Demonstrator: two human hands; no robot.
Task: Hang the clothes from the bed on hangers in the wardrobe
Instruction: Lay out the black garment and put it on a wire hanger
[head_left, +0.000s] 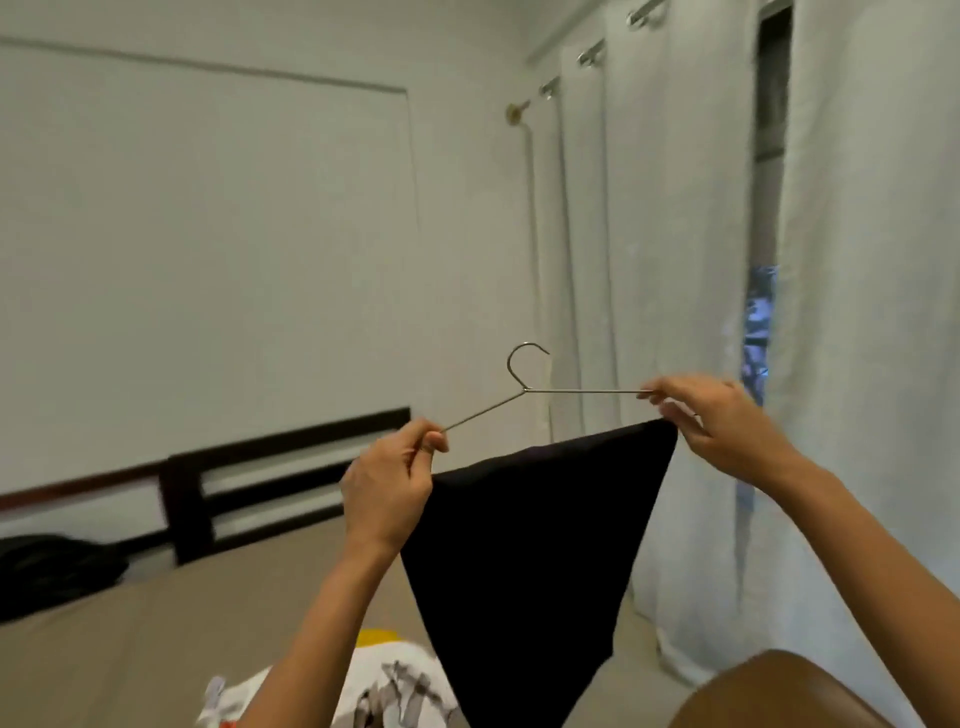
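Note:
I hold a thin metal hanger (527, 387) up in front of me, hook pointing up. My left hand (389, 488) pinches its left arm end. My right hand (722, 421) pinches its right arm end together with the top corner of a black garment (535, 551). The garment hangs down between my forearms in a wedge shape. A white printed garment (395, 686) lies on the bed (130, 639) below my left forearm. No wardrobe shows in this view.
A dark wooden headboard (260, 473) stands against the white wall. A black bundle (47, 571) lies at the bed's left. White curtains (649, 260) hang on the right. A brown rounded object (789, 696) fills the bottom right corner.

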